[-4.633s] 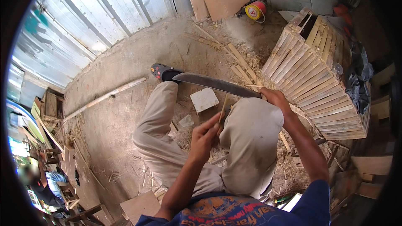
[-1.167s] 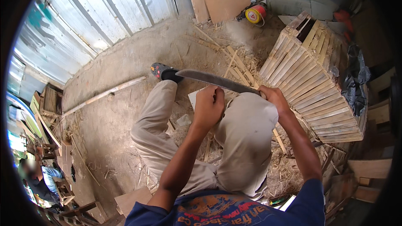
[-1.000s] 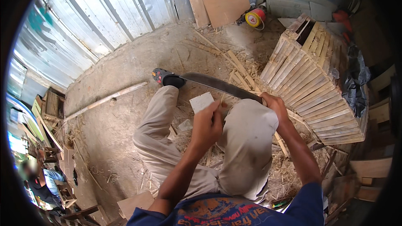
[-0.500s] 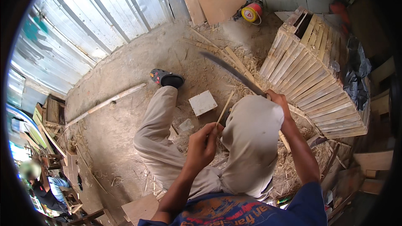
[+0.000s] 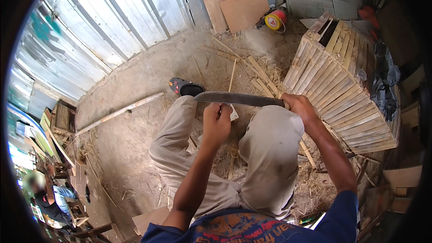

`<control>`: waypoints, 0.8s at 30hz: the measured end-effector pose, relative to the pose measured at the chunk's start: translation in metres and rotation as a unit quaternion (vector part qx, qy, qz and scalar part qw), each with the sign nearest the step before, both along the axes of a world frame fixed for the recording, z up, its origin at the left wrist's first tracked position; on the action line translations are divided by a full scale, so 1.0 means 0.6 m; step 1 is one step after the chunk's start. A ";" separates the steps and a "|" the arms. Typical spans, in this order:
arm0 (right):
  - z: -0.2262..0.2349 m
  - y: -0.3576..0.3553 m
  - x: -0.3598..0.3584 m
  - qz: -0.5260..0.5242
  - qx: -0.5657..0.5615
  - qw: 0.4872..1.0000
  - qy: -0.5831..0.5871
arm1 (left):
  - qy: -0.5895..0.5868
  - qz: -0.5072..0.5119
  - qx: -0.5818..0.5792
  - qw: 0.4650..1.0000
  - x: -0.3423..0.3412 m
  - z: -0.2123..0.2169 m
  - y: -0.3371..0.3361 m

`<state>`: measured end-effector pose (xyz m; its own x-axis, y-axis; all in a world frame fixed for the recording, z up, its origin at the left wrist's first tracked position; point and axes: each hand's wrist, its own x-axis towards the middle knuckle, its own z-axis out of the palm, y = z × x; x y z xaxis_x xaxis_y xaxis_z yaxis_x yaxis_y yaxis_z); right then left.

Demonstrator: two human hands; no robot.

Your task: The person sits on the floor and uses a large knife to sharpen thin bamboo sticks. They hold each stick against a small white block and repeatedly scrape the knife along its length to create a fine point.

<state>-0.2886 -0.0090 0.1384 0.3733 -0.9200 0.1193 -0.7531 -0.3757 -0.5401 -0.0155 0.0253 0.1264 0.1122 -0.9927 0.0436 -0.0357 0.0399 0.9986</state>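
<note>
Crate of bamboo slats (image 5: 344, 92) stands at right, w/ shavings on floor (image 5: 135, 81). Machete (image 5: 236, 99) lies level across knees, edge steadied for paring. Right hand (image 5: 299, 107) clenched on handle; left hand (image 5: 217, 120) fisted just under blade, apparently on thin strip, contents hidden.

Left hand (image 5: 217, 118) fisted, forearm reaching toward twelve o'clock between bent knees. Right hand (image 5: 299, 106) clenched at two o'clock, elbow bent, forearm angled inward.

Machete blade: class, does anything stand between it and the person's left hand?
Nothing visible does: the left hand sits right under the machete blade, at its edge. The right hand grips the handle end.
</note>
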 end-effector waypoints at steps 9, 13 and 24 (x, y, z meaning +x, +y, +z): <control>0.011 0.003 -0.006 -0.012 0.060 0.997 0.037 | 0.041 -0.011 0.022 0.999 -0.001 -0.020 0.048; 0.025 -0.001 -0.001 -0.038 0.036 0.997 0.065 | -0.038 -0.025 -0.068 0.997 0.007 -0.014 0.013; -0.098 0.035 -0.032 -0.127 0.069 0.988 -0.049 | 0.156 -0.016 0.119 0.980 0.042 -0.033 0.112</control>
<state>-0.3077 0.0120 0.0797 0.1218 -0.9925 0.0106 -0.7544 -0.0995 -0.6488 0.0096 0.0926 0.1068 0.0518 -0.9738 -0.2216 0.2712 -0.1998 0.9416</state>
